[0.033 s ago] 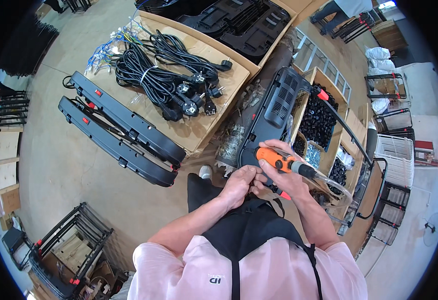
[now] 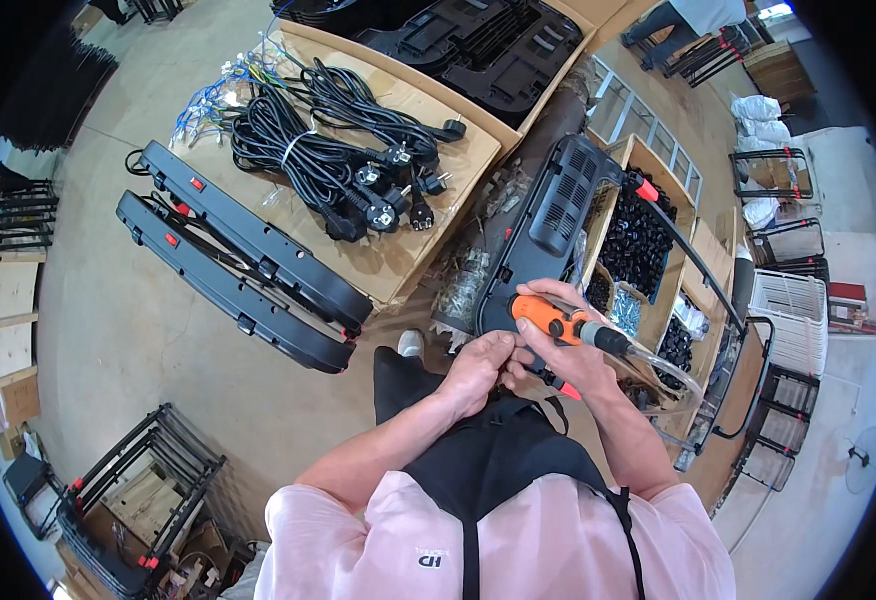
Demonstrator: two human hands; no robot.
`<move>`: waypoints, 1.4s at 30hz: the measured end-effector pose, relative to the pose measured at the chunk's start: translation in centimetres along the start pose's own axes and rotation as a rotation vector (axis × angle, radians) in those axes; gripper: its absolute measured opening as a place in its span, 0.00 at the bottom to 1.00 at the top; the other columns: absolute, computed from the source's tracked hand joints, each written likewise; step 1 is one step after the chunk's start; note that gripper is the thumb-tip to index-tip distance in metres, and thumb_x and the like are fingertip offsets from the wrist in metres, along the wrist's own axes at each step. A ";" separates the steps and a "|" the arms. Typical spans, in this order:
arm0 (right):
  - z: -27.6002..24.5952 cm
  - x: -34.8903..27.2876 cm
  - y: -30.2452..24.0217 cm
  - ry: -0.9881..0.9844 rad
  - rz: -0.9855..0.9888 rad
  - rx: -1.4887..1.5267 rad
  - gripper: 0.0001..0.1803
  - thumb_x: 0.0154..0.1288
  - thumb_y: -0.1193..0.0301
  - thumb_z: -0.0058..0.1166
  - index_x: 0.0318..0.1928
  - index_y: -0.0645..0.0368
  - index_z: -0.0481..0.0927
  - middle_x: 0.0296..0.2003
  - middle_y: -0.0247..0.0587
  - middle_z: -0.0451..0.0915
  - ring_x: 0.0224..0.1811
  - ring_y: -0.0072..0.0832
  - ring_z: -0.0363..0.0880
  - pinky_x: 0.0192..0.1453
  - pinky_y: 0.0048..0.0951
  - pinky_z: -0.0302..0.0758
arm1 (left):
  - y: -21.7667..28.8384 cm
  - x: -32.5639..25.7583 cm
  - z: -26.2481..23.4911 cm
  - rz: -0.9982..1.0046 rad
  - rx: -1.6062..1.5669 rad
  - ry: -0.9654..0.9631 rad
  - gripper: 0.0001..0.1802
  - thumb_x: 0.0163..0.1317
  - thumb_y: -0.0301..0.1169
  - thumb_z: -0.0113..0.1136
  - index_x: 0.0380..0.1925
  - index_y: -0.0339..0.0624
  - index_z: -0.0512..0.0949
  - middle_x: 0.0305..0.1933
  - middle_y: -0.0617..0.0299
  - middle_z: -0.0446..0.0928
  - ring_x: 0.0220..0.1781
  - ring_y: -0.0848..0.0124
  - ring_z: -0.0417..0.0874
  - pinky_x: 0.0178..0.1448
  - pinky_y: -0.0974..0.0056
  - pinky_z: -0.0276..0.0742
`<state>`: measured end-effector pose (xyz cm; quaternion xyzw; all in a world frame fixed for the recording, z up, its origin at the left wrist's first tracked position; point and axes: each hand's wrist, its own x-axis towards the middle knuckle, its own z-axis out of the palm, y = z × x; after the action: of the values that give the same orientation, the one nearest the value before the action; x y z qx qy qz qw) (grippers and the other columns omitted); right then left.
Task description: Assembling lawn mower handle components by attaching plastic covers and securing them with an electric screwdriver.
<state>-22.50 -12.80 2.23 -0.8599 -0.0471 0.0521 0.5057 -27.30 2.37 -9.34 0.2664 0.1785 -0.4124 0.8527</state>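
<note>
An orange power driver lies in the grip of a worker's right hand, fingers wrapped about its body, above the near end of a black plastic housing. The tool's long axis slants across the worker's front, its orange end toward the left and its dark collar toward the right, where a clear hose curls down. The left hand is just beside, lower and to the left, its thumb and fingertips drawn together; whether anything is pinched between them cannot be told.

The housing stretches away from both hands, upward and slightly right, with a slotted vent cover on its upper half. Its right edge is hemmed in by wooden bins, one heaped with small black parts, a nearer one with silvery screws. A black tube with a red fitting slants over them. The roomier side is the left, where concrete floor separates the left hand from two long black housings. Beyond, bundled black power cords lie on a cardboard box.
</note>
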 end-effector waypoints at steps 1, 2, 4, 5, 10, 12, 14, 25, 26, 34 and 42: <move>0.1 0.2 -0.2 -0.026 0.001 -0.050 0.24 0.66 0.74 0.69 0.62 0.57 0.80 0.50 0.42 0.88 0.49 0.26 0.87 0.55 0.30 0.83 | 0.0 0.1 -0.3 0.042 0.053 -0.023 0.16 0.86 0.38 0.45 0.59 0.37 0.72 0.42 0.60 0.83 0.35 0.75 0.83 0.39 0.69 0.82; 0.2 0.3 -0.3 -0.046 0.030 -0.061 0.23 0.66 0.72 0.69 0.61 0.55 0.81 0.45 0.41 0.89 0.45 0.25 0.87 0.51 0.29 0.84 | 0.0 0.1 -0.5 0.084 0.105 -0.047 0.16 0.86 0.38 0.45 0.56 0.37 0.74 0.41 0.60 0.83 0.35 0.76 0.83 0.38 0.69 0.81; 0.4 0.6 -0.3 -0.056 0.007 -0.086 0.23 0.66 0.72 0.70 0.60 0.55 0.82 0.43 0.41 0.89 0.43 0.25 0.88 0.49 0.29 0.84 | -0.1 -0.1 -0.9 0.086 0.100 -0.054 0.14 0.85 0.37 0.47 0.54 0.37 0.75 0.40 0.61 0.83 0.35 0.77 0.83 0.38 0.70 0.81; 0.5 0.7 -0.3 -0.066 -0.018 -0.106 0.22 0.66 0.72 0.70 0.60 0.55 0.82 0.42 0.41 0.89 0.42 0.25 0.88 0.48 0.28 0.84 | 0.0 -0.1 -1.1 0.088 0.097 -0.058 0.14 0.85 0.37 0.49 0.51 0.37 0.76 0.40 0.61 0.83 0.35 0.78 0.83 0.38 0.70 0.81; 0.4 0.9 -0.6 -0.103 0.035 -0.083 0.20 0.66 0.75 0.69 0.57 0.58 0.82 0.50 0.43 0.87 0.48 0.27 0.87 0.54 0.30 0.83 | 0.2 -0.5 -1.5 0.079 0.046 -0.005 0.12 0.82 0.34 0.54 0.53 0.37 0.78 0.38 0.64 0.83 0.34 0.77 0.84 0.38 0.71 0.83; 0.4 1.0 -0.4 -0.133 0.070 -0.082 0.18 0.66 0.78 0.67 0.56 0.60 0.81 0.57 0.46 0.86 0.54 0.29 0.86 0.61 0.32 0.82 | 0.5 -0.6 -1.3 0.064 0.028 0.020 0.12 0.82 0.34 0.56 0.55 0.37 0.79 0.37 0.65 0.83 0.33 0.77 0.84 0.38 0.71 0.83; 0.8 1.3 0.4 -0.071 -0.036 -0.073 0.21 0.65 0.73 0.70 0.58 0.55 0.83 0.43 0.40 0.89 0.42 0.25 0.88 0.48 0.28 0.85 | 0.7 -0.6 -1.2 0.026 -0.047 0.036 0.13 0.81 0.35 0.57 0.54 0.38 0.79 0.36 0.65 0.83 0.33 0.76 0.84 0.38 0.71 0.84; 0.8 2.2 0.3 -0.138 0.000 -0.047 0.20 0.65 0.73 0.70 0.57 0.58 0.84 0.45 0.39 0.89 0.46 0.26 0.88 0.53 0.30 0.84 | -0.2 -1.1 -1.7 0.063 -0.058 0.105 0.12 0.80 0.34 0.59 0.53 0.38 0.81 0.37 0.65 0.83 0.33 0.77 0.84 0.37 0.72 0.84; 0.8 2.2 0.3 -0.146 -0.015 -0.054 0.20 0.65 0.73 0.70 0.57 0.58 0.84 0.44 0.39 0.89 0.46 0.25 0.88 0.53 0.29 0.84 | -0.4 -1.2 -1.7 0.068 -0.080 0.124 0.12 0.80 0.34 0.59 0.53 0.38 0.81 0.37 0.65 0.83 0.33 0.77 0.85 0.36 0.72 0.84; 0.8 2.6 2.0 -0.192 -0.050 -0.013 0.21 0.65 0.74 0.70 0.58 0.58 0.83 0.46 0.40 0.88 0.47 0.24 0.88 0.54 0.29 0.84 | -1.5 -0.5 -2.1 0.094 -0.327 0.128 0.14 0.80 0.41 0.59 0.46 0.42 0.82 0.32 0.66 0.81 0.29 0.76 0.82 0.31 0.71 0.80; -3.1 0.9 -0.9 -0.067 0.018 0.248 0.27 0.64 0.81 0.69 0.63 0.64 0.76 0.57 0.47 0.85 0.62 0.32 0.84 0.69 0.36 0.79 | 0.6 1.1 0.8 0.113 -0.341 0.235 0.15 0.81 0.45 0.56 0.43 0.46 0.81 0.32 0.70 0.78 0.31 0.75 0.78 0.34 0.69 0.75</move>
<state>-21.19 -14.92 4.47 -0.7890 -0.0496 0.0907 0.6057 -26.10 1.46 -9.10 0.1740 0.3286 -0.2941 0.8805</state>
